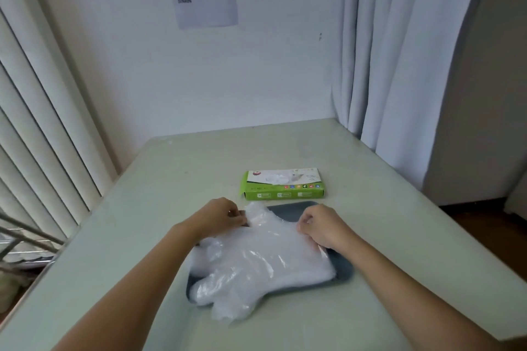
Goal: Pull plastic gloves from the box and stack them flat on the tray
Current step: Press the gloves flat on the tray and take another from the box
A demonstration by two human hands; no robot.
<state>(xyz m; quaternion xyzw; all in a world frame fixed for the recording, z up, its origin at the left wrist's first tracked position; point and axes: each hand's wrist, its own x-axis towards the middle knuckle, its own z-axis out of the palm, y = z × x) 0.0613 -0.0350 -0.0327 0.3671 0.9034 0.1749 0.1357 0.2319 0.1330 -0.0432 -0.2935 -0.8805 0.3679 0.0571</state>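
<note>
A stack of clear plastic gloves (265,259) lies on a dark grey tray (343,275) near the table's front, with glove fingers spilling over the tray's near left edge. My left hand (221,215) pinches the top glove's far left corner. My right hand (320,225) pinches the glove's far right edge. Just beyond the tray lies the green and white glove box (283,183), flat on the table.
The pale green table (171,179) stands against a white wall. Vertical blinds hang along the left, and curtains (399,65) hang at the right back corner. A printed sheet is stuck on the wall.
</note>
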